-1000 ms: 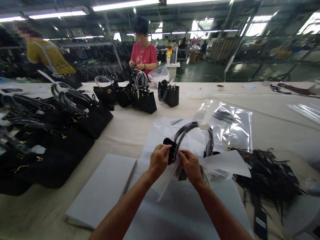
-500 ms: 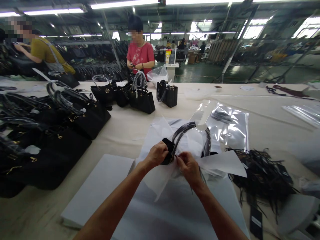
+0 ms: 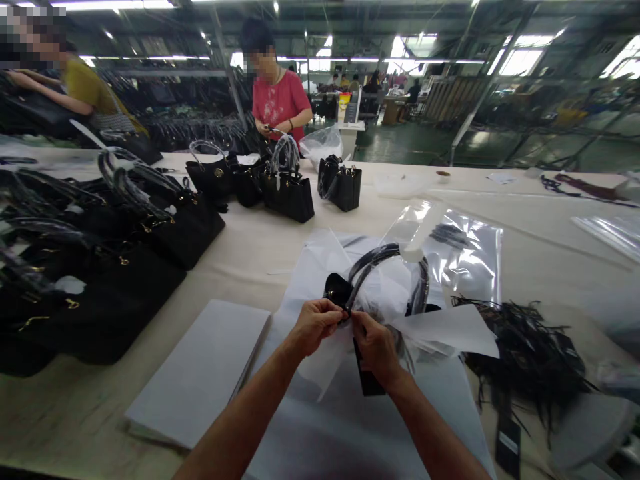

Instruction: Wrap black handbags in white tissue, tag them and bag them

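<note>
A black handbag stands in front of me, mostly hidden by white tissue paper. Its arched handles are wrapped in clear plastic. At the base of the left end of the handles, my left hand pinches a thin dark cord with thumb and forefinger. Close beside it, my right hand is also closed in a pinch on the cord, its fingertips partly hidden. A black hang tag dangles below the right hand.
Several black handbags crowd the left, and more stand farther back. A stack of white paper lies left of my arms. Black corded tags are heaped at right, near clear plastic bags. A co-worker in red stands across the table.
My left hand has shifted from the bag's dark side edge to the cord beside my right hand. The black tag now shows below the right hand. The view has tilted slightly.
</note>
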Tool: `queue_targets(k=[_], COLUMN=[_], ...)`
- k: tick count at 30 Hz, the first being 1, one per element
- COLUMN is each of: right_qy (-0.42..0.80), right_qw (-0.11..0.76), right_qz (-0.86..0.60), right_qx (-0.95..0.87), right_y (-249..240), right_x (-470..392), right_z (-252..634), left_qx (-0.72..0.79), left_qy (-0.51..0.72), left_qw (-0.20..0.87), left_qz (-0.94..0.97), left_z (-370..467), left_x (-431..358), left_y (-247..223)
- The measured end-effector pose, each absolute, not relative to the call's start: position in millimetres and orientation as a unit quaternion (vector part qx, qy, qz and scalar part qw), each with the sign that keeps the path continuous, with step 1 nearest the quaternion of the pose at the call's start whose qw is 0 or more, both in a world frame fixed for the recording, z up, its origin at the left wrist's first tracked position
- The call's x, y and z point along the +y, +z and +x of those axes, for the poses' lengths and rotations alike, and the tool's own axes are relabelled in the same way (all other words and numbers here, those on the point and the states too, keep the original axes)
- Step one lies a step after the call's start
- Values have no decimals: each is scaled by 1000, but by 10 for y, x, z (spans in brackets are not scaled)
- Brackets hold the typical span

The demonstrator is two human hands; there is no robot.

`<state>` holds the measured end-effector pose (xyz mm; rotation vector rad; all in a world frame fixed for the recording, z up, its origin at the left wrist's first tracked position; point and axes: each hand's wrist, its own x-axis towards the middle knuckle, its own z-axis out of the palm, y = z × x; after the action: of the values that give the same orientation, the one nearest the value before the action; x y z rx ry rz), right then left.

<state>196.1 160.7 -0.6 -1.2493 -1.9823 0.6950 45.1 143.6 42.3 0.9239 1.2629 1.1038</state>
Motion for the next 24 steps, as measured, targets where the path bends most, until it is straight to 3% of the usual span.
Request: queue_targets(k=[6,14,19,22,24], right_qy=[295,638,802,863,884], right_qw=[387,414,295,187,165], right_qz=[-430,-444,-370,-305,-271], right_qx=[-761,-474,-363,-355,-343], right_y=[-209,-74,-72,-69,-65], right_x=[1576,1308,1176,1148,1133], right_z=[1980,2039,2148,2252,2295], left_qx=[540,553,581,579,568], left_qy=[420,426,432,444,460], left_qw=[514,362,335,398,468], left_qz=[517,618,603,557,496], left_z=[399,405,478,509,521], left_x=[1344,1096,937,875,845], left_y=[306,229,154,202,263])
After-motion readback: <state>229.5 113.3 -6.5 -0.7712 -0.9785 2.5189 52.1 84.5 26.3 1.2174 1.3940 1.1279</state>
